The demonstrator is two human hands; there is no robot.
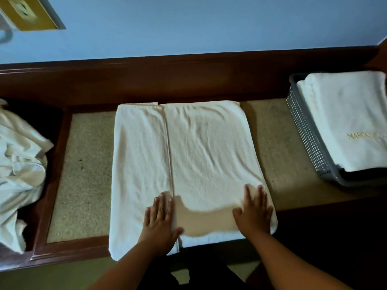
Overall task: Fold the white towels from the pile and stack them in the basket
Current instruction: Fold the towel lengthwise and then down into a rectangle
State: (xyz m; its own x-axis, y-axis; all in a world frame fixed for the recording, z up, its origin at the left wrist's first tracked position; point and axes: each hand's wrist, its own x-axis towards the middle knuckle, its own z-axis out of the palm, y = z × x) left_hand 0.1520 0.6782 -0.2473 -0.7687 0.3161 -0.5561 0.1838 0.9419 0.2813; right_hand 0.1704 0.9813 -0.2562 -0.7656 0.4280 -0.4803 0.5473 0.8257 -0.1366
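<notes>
White towel (205,155) flat at centre of the surface (83,174), partly folded: right panel laid over the left, hemmed edge running straight from far side to near side. Far edge close against the dark back rail (188,80); near-left corner lapping over the wooden rim (52,185).

Left hand (160,218) palm-down on the towel at the near end of that hemmed edge, fingers straight and spread, gripping nothing. Right hand (254,212) palm-down at the near-right corner, fingers likewise straight, pressing flat.

Bare strip of surface to the left, between towel and rim. Second bare strip to the right, between towel and basket (303,130).

Basket at far right, grey, perforated wall, partly cut off at the edge of view. Folded towels (345,122) stacked inside, top one above the basket's rim.

Unfolded pile (18,164) at far left, outside the rim, well apart from the centre towel.
</notes>
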